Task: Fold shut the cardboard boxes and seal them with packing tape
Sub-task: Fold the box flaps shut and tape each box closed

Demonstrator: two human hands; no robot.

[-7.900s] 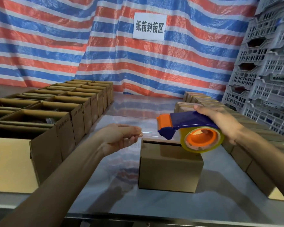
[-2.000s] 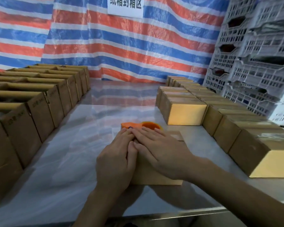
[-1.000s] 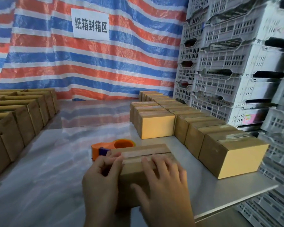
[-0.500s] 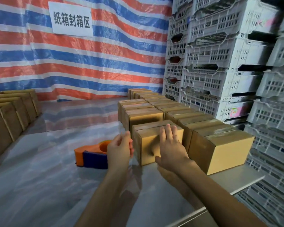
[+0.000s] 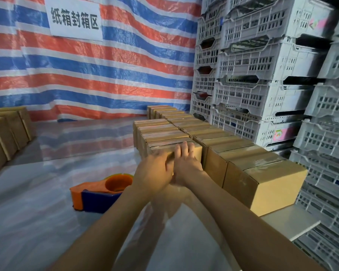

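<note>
A small taped cardboard box (image 5: 196,148) stands at the near end of a row of sealed boxes. My right hand (image 5: 185,163) lies flat against its near face, fingers straight over the top edge. Beside it, my left hand (image 5: 155,173) presses the box's left near corner and overlaps the right hand. Most of the box's front is hidden by both hands. The orange and blue tape dispenser (image 5: 100,192) lies on the table left of my left arm, untouched.
Sealed boxes (image 5: 262,177) fill two rows along the right, up to the table edge (image 5: 294,225). Stacked grey plastic crates (image 5: 272,75) rise behind them. Open boxes (image 5: 6,133) line the far left. A striped tarp with a sign (image 5: 74,18) hangs at the back.
Both hands have slid the taped box away from me and into line with the row of sealed boxes. The dispenser stays where it lay.
</note>
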